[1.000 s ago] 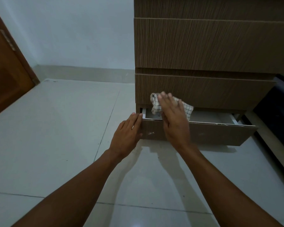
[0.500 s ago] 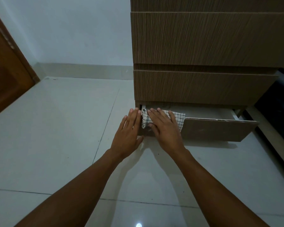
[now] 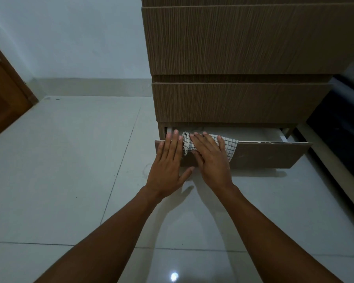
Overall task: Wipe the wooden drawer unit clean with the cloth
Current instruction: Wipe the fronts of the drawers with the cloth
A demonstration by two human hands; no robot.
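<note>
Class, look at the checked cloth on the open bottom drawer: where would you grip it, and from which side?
Grip the checked cloth at its free right part, hanging over the drawer front; come from above, since the right hand covers the bunched middle.

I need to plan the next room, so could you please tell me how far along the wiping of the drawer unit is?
Nothing shows as finished. In hand: the right hand presses the checked cloth over the top edge of the open bottom drawer, while the left hand lies flat on its left end. Left: the rest of that front and the closed drawers above.
</note>
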